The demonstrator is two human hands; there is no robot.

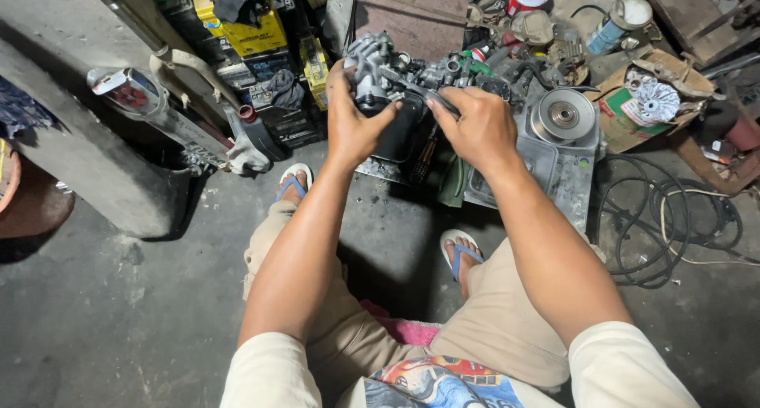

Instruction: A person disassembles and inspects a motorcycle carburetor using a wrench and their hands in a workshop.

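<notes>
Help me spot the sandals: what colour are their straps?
Blue straps on white sandals, clearest in the head view.

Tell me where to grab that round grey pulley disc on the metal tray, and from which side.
Probably by the outer rim of the pulley disc, from straight above. It lies flat, face up, on the metal tray, so opposite edges are exposed. Its centre hub is recessed. The right hand sits just to its left, so approach from the right.

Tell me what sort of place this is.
Probably a small engine or motorbike repair workshop. The left hand and right hand hold a grey metal engine part over a stained concrete floor, with a pulley disc, stacked batteries and coiled cables around.
</notes>
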